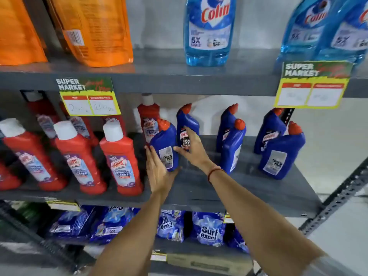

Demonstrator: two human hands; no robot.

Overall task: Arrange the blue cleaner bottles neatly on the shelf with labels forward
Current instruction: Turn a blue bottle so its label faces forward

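Observation:
Several blue cleaner bottles with orange caps stand on the grey middle shelf [249, 188]. The front-left blue bottle [165, 144] shows its back label; my left hand [159, 172] cups its left side and base. Behind it a second blue bottle [187, 124] faces label forward, and my right hand [193, 148] lies on its front with the fingers spread over the label. A middle pair [232, 144] and a right pair [280, 154] stand untouched, each front bottle showing its back label.
Red bathroom cleaner bottles [121, 158] fill the shelf's left half, close beside my left hand. Light blue glass cleaner bottles [209, 30] and orange pouches [93, 28] stand on the shelf above. Price tags [312, 86] hang from its edge. Detergent packs [209, 230] lie below.

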